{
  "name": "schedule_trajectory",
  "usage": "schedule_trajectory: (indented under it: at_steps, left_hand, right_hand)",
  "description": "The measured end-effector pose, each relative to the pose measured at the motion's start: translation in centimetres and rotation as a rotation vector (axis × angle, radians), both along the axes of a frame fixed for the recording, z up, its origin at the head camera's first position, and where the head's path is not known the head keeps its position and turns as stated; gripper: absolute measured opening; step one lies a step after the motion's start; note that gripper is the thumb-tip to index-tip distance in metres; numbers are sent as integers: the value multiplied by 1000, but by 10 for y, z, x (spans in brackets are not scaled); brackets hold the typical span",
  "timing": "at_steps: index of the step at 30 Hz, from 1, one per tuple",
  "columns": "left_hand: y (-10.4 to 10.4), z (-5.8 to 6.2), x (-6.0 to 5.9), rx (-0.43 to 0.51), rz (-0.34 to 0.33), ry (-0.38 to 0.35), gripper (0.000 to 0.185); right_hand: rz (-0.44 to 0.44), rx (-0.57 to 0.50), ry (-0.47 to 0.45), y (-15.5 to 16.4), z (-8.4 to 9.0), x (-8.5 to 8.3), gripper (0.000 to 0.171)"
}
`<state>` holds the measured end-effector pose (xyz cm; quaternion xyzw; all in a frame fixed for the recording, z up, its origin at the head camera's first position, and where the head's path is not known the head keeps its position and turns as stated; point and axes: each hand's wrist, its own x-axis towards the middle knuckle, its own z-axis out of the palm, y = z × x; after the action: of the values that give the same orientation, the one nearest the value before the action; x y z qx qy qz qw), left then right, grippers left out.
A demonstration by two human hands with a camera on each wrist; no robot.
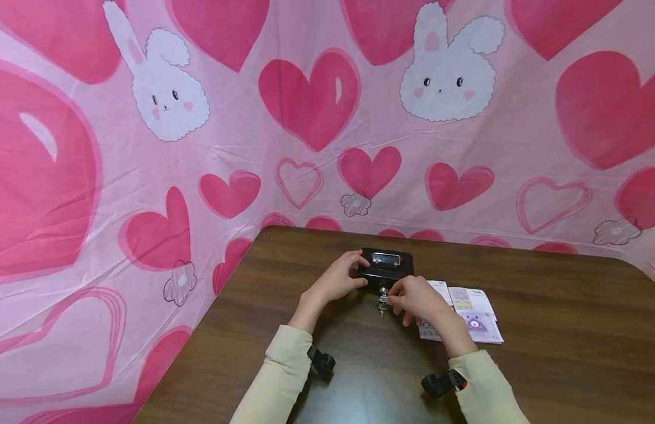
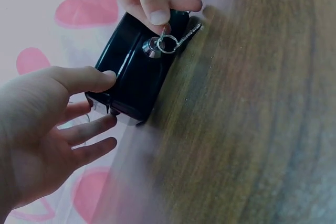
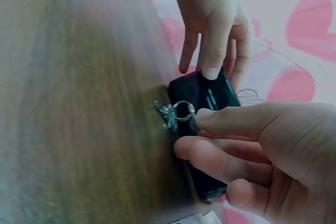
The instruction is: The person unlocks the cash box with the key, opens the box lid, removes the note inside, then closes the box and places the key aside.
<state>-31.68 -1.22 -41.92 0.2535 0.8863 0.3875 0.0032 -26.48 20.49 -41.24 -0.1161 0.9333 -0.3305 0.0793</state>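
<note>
Left hand: my left hand (image 1: 338, 280) rests on the left end of the box (image 1: 386, 268), thumb on the front edge and the other fingers spread over the top and side, steadying it without a tight grip.
Right hand: my right hand (image 1: 418, 299) pinches the key (image 2: 164, 34) between thumb and forefinger, the remaining fingers curled loosely beneath.
Key: it sits in the lock (image 2: 150, 47) on the front face of the box; a ring (image 3: 182, 111) hangs from it with a second key (image 2: 188, 35) dangling down toward the table.
Box: small, black, lid closed, with a metal handle (image 1: 385, 258) lying flat on top; it stands on the table (image 1: 544, 330) near the far edge, between my two hands.
Notes: a few paper notes (image 1: 472, 312) lie flat on the table just right of the box, partly under my right hand.
Sleeves: cream, with a dark strap at each wrist.
Backdrop: pink cloth (image 1: 147, 147) printed with hearts and white rabbits, hanging behind and to the left of the table.
</note>
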Motion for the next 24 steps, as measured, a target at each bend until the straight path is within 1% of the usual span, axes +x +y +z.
schedule_trajectory:
  at_steps: [8, 13, 18, 21, 24]
  left_hand:
    - [0, -2, -1, 19, -5, 13, 30]
    - [1, -2, 0, 37, -13, 19, 30]
    - [1, -2, 0, 40, -12, 26, 29]
    - [1, -2, -1, 38, -7, 18, 29]
    - [1, -3, -1, 36, -1, 3, 29]
  right_hand:
    - [-21, 12, 10, -3, -4, 0, 11]
    - [-28, -11, 26, -5, -5, 2, 11]
    - [-49, -60, 38, -7, -5, 1, 10]
    - [-43, -93, 29, -6, -5, -1, 8]
    - [-4, -118, 20, -2, -5, -2, 7]
